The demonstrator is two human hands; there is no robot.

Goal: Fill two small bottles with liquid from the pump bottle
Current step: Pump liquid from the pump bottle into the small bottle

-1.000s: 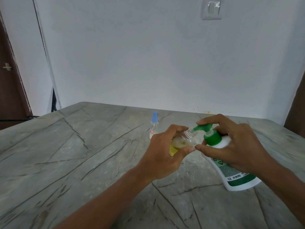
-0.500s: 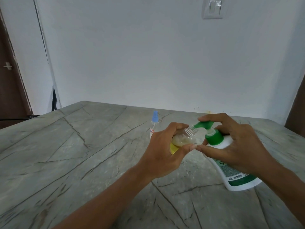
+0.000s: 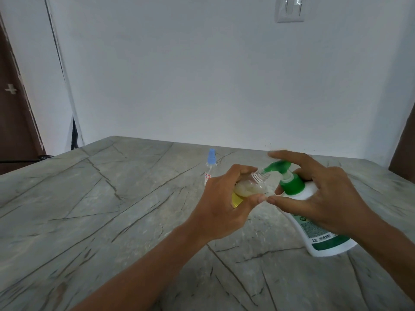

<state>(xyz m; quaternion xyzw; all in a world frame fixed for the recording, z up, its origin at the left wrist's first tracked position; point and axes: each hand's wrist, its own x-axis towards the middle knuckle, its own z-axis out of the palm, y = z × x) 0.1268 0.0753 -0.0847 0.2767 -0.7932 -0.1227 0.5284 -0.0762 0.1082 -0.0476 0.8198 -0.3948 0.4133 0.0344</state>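
Note:
My left hand [image 3: 222, 203] grips a small clear bottle [image 3: 250, 187], tilted with its threaded open mouth against the green spout. Pale yellowish liquid fills part of it. The white pump bottle [image 3: 323, 234] with a green pump head [image 3: 281, 170] stands on the table, leaning left. My right hand [image 3: 325, 198] wraps its neck, with the forefinger lifted over the raised pump head. A second small bottle [image 3: 211, 167] with a light blue cap stands behind my left hand, partly hidden.
A grey veined stone table [image 3: 112, 209] stretches left and forward. A white wall [image 3: 202, 75] rises behind it, with a switch plate [image 3: 289, 9] at the top. A dark door [image 3: 15, 113] stands at the far left.
The green pump head has risen from pressed down to raised, and my right forefinger has lifted with it. More liquid lies in the small clear bottle. My left hand holds still.

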